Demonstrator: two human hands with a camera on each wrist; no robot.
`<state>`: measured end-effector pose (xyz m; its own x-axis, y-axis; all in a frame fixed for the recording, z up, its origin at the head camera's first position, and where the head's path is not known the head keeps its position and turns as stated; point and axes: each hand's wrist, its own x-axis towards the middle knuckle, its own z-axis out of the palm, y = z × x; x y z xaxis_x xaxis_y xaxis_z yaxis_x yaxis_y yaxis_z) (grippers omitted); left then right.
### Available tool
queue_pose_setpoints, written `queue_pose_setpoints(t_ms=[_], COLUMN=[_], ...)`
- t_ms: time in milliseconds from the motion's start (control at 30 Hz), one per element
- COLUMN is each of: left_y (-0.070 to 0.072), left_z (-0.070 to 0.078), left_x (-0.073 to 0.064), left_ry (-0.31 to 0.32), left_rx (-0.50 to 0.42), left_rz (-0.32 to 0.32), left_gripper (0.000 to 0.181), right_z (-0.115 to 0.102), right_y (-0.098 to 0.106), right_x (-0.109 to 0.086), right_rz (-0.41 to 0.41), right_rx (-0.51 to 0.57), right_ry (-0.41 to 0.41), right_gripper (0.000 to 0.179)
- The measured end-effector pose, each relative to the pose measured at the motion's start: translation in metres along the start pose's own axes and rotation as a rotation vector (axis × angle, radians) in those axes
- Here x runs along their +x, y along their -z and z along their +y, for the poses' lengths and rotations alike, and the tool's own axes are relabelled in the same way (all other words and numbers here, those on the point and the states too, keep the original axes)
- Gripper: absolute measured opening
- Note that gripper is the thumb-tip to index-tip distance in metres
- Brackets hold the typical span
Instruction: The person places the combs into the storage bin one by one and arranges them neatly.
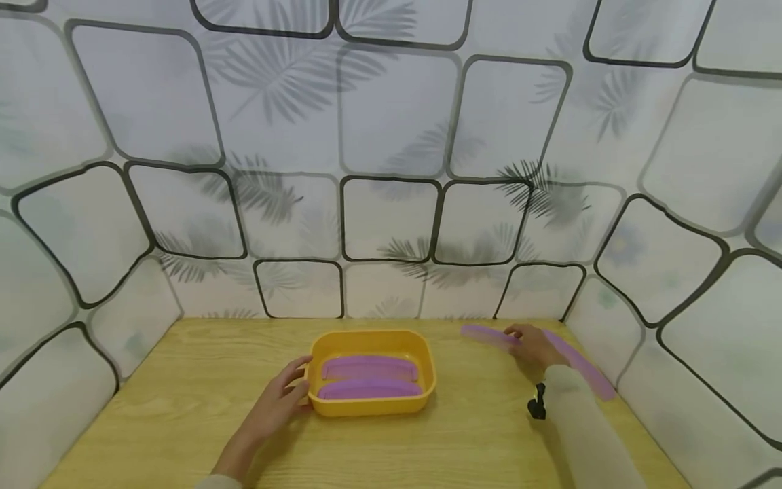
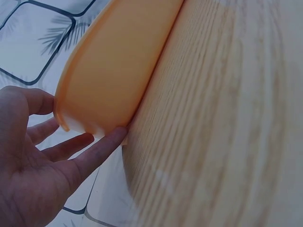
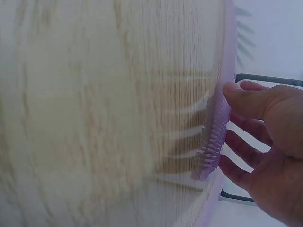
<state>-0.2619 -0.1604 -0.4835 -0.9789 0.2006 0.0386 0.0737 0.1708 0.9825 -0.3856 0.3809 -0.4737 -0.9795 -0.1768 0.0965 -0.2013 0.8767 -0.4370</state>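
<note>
My left hand (image 1: 277,401) rests at the left end of a yellow plastic tub (image 1: 369,407), its spread fingertips touching the outer wall and rim. Two purple combs (image 1: 369,389) lie crosswise inside the tub, one behind the other. At the back right, my right hand (image 1: 533,348) pinches a purple comb (image 1: 482,333). In the right wrist view this comb (image 3: 220,123) shows its teeth facing the tabletop, with the thumb on one side and fingers on the other. Another purple comb (image 1: 583,367) lies slantwise beyond my right forearm, partly hidden by the hand.
The wood-grain table (image 1: 464,441) meets a patterned white wall covering (image 1: 391,224) at the back and both sides. A small black object (image 1: 537,402) is attached at my right wrist. The right-hand comb lies close to the right wall.
</note>
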Motion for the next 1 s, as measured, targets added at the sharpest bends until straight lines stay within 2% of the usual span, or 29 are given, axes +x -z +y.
queue_pose_setpoints(t_ms=[267,500,733,1000], left_y=[0.0011,0.0013,0.0035,0.004], left_z=[-0.0021,-0.0038,-0.0018,-0.0012], left_x=[-0.0031,-0.0011,0.0013,0.0008], left_ry=[0.022,0.012,-0.013,-0.003], left_rx=[-0.017,-0.035,-0.02,-0.017], left_rz=[0.027,0.001,-0.013,-0.004], left_gripper=[0.051,0.052,0.052,0.051], right_z=[-0.0031,0.0041,-0.0023,-0.0016], right_y=[-0.0016,-0.0025,0.0012,0.0024], right_x=[0.0019,0.0041,-0.0009,-0.0029], right_rz=[0.003,0.049,0.029,0.034], right_rx=[-0.003,0.022,0.116,0.14], right_ry=[0.001,0.068,0.015,0.119], right_gripper=[0.047,0.047,0.04,0.032])
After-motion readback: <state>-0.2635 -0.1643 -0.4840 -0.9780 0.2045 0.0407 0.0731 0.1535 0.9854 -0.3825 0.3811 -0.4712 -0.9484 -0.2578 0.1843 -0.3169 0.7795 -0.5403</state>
